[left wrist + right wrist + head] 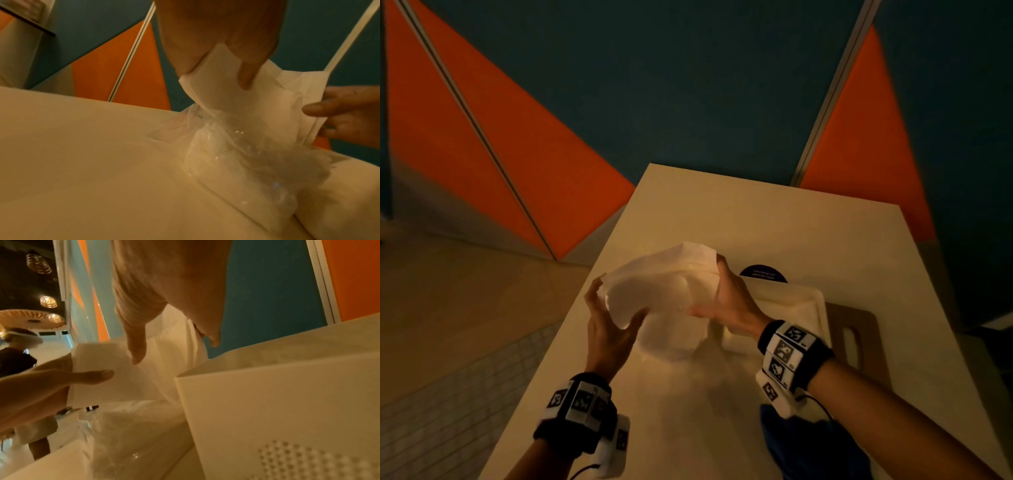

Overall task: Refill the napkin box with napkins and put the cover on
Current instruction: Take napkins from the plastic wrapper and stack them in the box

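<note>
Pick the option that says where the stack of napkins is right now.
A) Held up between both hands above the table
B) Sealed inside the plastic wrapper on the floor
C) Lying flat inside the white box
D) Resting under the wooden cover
A. The stack of napkins is off the table, with the left hand gripping one end and the right hand the other, beside the white box.

Napkins [664, 284] above plastic pack [671, 339] on table [722, 428], box [791, 308] right, cover [856, 329] beyond
</note>
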Motion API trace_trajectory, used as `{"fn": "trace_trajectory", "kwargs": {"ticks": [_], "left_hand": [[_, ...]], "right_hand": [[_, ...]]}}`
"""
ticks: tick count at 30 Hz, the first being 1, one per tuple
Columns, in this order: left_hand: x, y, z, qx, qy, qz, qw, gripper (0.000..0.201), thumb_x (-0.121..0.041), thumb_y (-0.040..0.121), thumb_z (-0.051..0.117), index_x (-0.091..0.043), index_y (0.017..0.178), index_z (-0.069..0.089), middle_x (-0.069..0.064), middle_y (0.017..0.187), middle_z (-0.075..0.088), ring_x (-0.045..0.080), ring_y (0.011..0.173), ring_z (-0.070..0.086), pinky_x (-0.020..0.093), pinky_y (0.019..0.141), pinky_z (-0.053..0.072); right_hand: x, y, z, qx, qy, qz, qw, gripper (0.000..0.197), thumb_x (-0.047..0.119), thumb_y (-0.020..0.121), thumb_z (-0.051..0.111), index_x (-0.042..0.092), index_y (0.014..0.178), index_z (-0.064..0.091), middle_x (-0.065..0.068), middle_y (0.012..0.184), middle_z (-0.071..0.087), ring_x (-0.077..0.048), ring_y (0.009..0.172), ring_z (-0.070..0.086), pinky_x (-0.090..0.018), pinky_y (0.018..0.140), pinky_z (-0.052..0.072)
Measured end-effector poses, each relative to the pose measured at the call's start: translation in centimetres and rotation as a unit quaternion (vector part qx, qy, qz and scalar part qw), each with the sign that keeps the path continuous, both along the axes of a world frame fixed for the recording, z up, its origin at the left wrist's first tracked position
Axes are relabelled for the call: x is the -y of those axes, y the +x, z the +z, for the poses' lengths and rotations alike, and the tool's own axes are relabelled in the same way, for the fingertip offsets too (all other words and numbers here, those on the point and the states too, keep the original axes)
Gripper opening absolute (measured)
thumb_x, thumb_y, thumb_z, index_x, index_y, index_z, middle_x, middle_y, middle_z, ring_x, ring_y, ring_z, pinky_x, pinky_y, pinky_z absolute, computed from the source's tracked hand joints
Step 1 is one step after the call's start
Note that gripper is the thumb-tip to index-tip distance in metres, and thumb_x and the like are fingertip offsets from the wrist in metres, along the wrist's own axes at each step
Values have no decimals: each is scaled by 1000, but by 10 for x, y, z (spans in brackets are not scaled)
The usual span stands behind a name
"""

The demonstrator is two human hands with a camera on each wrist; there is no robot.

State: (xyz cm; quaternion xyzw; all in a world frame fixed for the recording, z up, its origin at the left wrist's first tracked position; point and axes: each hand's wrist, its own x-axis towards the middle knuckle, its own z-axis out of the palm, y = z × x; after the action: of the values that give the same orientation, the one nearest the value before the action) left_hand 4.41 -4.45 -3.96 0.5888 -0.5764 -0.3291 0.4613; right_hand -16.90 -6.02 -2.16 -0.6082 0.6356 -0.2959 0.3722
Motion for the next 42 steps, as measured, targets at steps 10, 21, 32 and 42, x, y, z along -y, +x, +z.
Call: {"fn": "trace_trajectory", "kwargs": {"ticks": [10,21,32,42], "left_hand": [[6,6,-11,94,-107,-44,989,105,-10,63,82,-25,135,8,32,125,48,33,104,54,38,82,46],[13,18,-10,149,-91,-86,981,69,-19,67,81,-21,126,46,7,120,52,9,103,44,29,87,41],[24,25,2,138,-63,-68,986,54,-24,71,77,-19,118,50,5,122,57,17,100,53,38,84,50],[27,32,13,145,-60,-82,984,15,1,73,72,-5,85,67,12,102,64,22,89,56,22,70,40]], "right_hand": [[2,-6,23,7,-152,38,988,44,23,97,49,26,140,38,1,134,53,-3,114,50,-6,86,43],[12,-12,15,-30,-93,20,995,15,19,89,58,10,95,68,-5,102,70,-16,94,64,-25,81,52],[18,-15,28,-66,-24,18,997,22,27,94,53,11,95,68,3,80,63,-7,67,57,-21,62,41],[28,-9,52,-175,69,26,982,29,26,93,51,9,72,61,-9,77,57,-21,76,52,-16,49,32]]}}
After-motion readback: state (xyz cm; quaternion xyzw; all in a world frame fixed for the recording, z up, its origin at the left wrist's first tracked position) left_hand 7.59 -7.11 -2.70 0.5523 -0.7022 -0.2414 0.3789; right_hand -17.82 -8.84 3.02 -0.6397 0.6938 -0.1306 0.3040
